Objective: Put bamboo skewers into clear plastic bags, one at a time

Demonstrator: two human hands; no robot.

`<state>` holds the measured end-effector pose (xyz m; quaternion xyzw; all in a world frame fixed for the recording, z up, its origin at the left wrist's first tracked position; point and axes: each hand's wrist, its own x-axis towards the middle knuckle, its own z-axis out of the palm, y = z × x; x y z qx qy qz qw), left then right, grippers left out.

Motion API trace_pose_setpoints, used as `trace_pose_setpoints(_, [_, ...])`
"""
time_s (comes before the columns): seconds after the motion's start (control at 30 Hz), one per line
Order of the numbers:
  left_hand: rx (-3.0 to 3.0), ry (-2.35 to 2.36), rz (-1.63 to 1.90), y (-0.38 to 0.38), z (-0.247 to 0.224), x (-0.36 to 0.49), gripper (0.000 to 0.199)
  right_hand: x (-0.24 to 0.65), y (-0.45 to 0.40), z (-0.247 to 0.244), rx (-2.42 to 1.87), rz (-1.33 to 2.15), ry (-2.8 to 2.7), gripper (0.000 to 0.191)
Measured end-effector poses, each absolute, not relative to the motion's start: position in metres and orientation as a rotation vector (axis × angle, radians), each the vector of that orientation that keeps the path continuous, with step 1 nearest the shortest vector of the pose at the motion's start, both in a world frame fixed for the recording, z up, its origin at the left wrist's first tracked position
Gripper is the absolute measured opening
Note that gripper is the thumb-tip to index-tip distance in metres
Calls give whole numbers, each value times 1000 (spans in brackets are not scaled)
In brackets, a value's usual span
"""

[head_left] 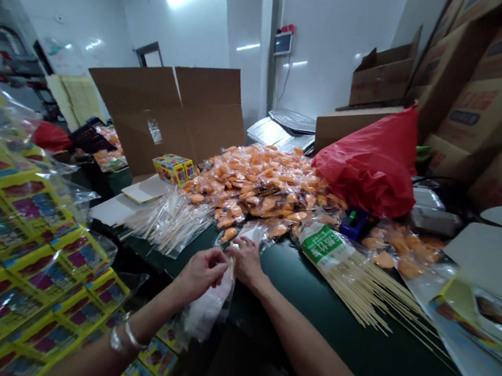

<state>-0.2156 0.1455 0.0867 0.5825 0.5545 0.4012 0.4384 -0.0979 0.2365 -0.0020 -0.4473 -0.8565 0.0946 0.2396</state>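
Note:
My left hand (203, 275) is closed in a pinch at the front edge of the dark green table; whatever sits between its fingertips is too small to make out. Close beside it, my right hand (246, 260) has its fingers bent and closed on a clear plastic bag (208, 306), which hangs down over the table edge between my forearms. Just beyond my fingers, more clear plastic (255, 232) lies flat. Behind that rises a big heap of small orange pieces in clear wrappers (262, 180).
Thin wooden sticks in plastic (173, 221) lie left, bamboo skewers in a green-labelled bag (347, 271) right. A red bag (373, 160) stands behind. Wrapped yellow boxes (21, 239) crowd the left side. Cardboard boxes (495, 107) are stacked at right; an open box (500, 281) sits nearer.

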Motion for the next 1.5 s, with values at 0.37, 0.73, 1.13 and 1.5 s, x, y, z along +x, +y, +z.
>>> trace_pose_setpoints(0.37, [1365, 1476, 1066, 124, 71, -204, 25, -59, 279, -11, -1224, 132, -2452, 24])
trace_pose_setpoints(0.73, [1118, 1275, 1382, 109, 150, -243, 15, -61, 274, -6, -1279, 137, -2466, 25])
trace_pose_setpoints(1.13, [1123, 1097, 1080, 169, 170, -253, 22, -62, 260, 51, -1285, 340, -2555, 42])
trace_pose_setpoints(1.5, [1896, 1054, 412, 163, 216, -226, 19, -46, 184, 131, -284, 1396, -1758, 31])
